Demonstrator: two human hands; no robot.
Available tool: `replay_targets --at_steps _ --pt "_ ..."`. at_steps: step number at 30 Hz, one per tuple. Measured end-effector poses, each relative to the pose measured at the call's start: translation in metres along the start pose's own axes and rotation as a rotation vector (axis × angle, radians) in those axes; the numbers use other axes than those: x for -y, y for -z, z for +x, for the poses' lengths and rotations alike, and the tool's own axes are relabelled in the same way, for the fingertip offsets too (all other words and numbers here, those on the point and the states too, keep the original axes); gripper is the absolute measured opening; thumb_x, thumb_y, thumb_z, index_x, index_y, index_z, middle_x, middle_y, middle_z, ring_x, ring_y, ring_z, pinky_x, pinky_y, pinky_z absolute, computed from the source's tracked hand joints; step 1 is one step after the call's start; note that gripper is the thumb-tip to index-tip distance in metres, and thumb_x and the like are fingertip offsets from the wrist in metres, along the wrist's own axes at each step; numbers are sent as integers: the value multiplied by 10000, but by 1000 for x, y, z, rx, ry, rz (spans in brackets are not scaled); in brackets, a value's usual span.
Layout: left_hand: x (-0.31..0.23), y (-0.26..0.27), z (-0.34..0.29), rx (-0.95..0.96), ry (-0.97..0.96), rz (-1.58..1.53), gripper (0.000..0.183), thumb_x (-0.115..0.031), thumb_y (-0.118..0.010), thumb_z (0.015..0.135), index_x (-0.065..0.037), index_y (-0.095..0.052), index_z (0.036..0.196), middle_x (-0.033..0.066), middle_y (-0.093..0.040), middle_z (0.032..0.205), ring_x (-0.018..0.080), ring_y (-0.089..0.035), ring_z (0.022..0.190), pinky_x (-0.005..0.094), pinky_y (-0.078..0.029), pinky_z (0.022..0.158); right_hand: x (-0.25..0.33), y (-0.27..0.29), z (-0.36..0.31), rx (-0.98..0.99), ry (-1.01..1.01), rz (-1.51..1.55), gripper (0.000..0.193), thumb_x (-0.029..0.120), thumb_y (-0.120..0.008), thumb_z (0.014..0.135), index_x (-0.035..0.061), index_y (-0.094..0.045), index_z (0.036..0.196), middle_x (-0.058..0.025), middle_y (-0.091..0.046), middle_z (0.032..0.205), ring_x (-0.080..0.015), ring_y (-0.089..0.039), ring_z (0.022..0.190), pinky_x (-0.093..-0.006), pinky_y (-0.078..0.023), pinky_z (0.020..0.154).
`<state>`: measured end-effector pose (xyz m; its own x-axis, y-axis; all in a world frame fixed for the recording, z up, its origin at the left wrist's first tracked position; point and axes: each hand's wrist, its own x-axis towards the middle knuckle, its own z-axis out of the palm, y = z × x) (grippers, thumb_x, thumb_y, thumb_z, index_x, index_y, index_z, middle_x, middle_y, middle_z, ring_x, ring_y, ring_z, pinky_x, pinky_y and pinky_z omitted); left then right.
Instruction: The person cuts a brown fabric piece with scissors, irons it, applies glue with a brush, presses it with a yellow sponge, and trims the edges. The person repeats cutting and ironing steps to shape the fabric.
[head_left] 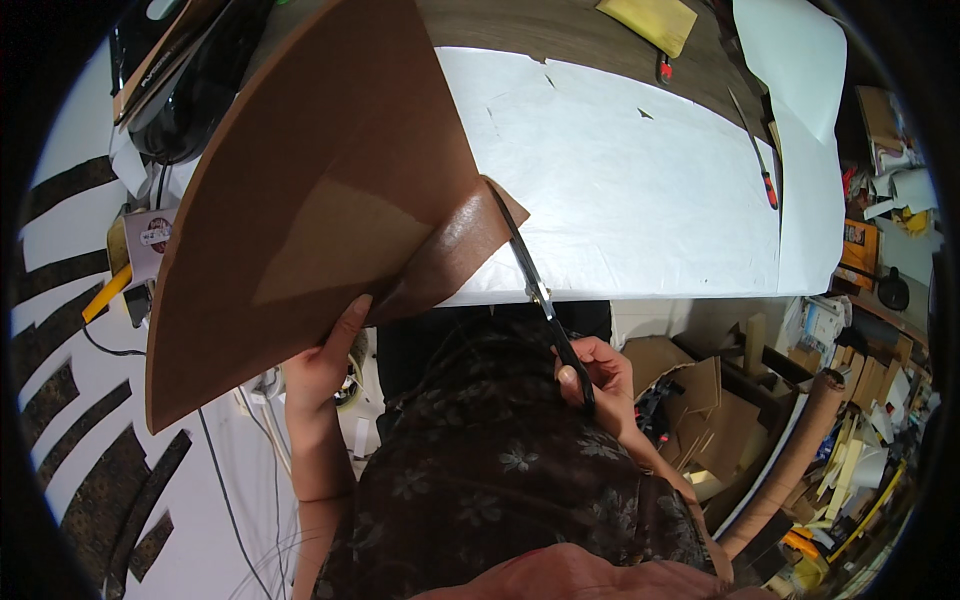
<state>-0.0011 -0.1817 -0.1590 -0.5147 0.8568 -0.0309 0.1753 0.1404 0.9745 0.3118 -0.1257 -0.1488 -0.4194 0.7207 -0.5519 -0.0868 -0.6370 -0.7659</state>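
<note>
A large brown leather-like sheet, with one curved side and straight edges, rises at an angle over the left part of the worktable. My left hand grips its lower edge, the thumb on the upper face and the other fingers hidden beneath. A glossy flap of the sheet folds over near its right corner. In my right hand is a pair of black-handled scissors, fingers wrapped round the handles. The blades lie across the sheet's right corner; whether they are parted there I cannot make out.
White paper covers the table's near part. Behind it lie a yellow packet and a thin tool with a red-and-black handle. Cardboard, a brown roll and wood scraps crowd the right. Dark strips lie at left.
</note>
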Motion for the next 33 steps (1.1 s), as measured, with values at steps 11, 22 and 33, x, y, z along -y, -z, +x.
replay_targets --at_steps 11,22,33 --pt "1 -1 -1 -21 15 -75 325 77 -708 796 4 -644 1106 84 -651 1103 185 -596 1018 310 -451 939 2 -4 -1 -12 -3 9 203 30 -695 860 13 -607 1043 2 -588 821 -35 -490 648 -193 -385 563" --pt "-1 -1 -3 -46 52 -67 263 73 -691 808 10 -655 1061 84 -659 1052 171 -606 958 293 -477 874 11 -6 1 -10 -40 30 206 61 -702 859 7 -602 1030 14 -575 834 -28 -489 668 -189 -379 575" --pt "3 -1 -4 -30 10 -36 235 60 -697 818 4 -652 1041 66 -662 990 147 -606 888 268 -486 811 12 -7 5 3 -29 16 196 67 -700 863 10 -611 1029 16 -581 835 -20 -472 655 -183 -359 565"
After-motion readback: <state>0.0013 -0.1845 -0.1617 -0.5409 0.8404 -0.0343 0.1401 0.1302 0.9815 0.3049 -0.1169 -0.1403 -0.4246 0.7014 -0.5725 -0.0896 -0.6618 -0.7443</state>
